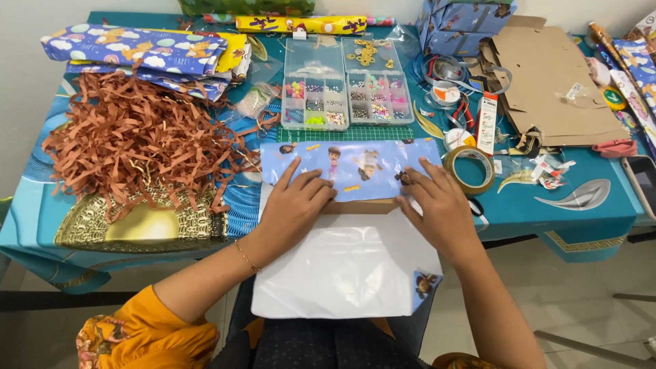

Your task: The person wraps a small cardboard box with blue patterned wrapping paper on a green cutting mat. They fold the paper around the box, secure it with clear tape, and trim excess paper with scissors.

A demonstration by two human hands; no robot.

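Observation:
A sheet of light blue wrapping paper (355, 160) with cartoon figures is folded over a flat brown cardboard box (359, 206) at the table's near edge. The paper's white underside (345, 266) hangs down toward my lap. My left hand (295, 205) lies flat on the folded paper at the box's left part, fingers spread. On the right part my right hand (437, 205) presses the paper down, fingers together and pointing left.
A heap of brown shredded paper (137, 133) covers the left of the table. Two clear bead organisers (345, 85) stand behind the box. A roll of brown tape (469, 168), ribbons, folded wrapping sheets (137, 51) and flattened cardboard (553, 82) lie around.

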